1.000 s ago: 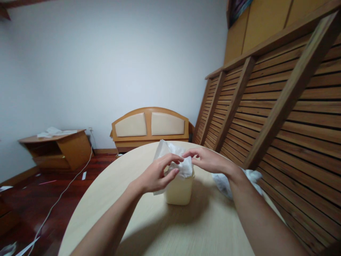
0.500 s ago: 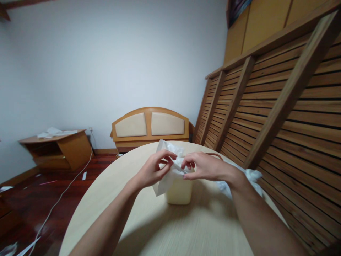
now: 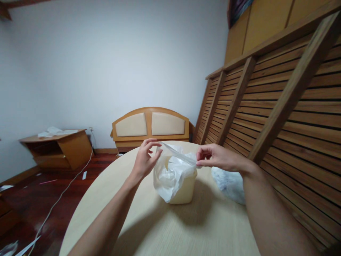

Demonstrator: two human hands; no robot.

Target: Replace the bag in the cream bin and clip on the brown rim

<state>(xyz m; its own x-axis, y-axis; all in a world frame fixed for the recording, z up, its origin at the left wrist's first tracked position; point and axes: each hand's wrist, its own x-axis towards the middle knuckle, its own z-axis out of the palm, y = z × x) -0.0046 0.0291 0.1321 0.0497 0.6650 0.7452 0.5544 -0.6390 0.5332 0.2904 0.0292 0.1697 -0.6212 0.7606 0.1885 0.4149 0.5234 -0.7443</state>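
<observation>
A thin white plastic bag (image 3: pixel 166 181) lies spread over the mouth of a small cream-coloured bin (image 3: pixel 185 192), its edge hanging down the near left side. My right hand (image 3: pixel 217 158) pinches the bag's upper edge between thumb and fingertips, stretching it to the right. At the bag's far left edge is my left hand (image 3: pixel 146 158), thumb and fingers curved but apart; whether the fingertips touch the plastic I cannot tell. Part of the bin's inside shows through the bag's opening, while its left side is covered.
A filled whitish plastic bag (image 3: pixel 229 185) rests on the round table (image 3: pixel 128 213), partly behind my right forearm. Beyond the table stands a padded headboard (image 3: pixel 150 124). A slatted wooden frame (image 3: pixel 266 117) leans at the right. A low cabinet (image 3: pixel 64 149) and a cable (image 3: pixel 64 192) are at the left.
My hands have moved apart, the left one leftward and the right one rightward. The bag has been spread wider over the bin, and its mouth now shows.
</observation>
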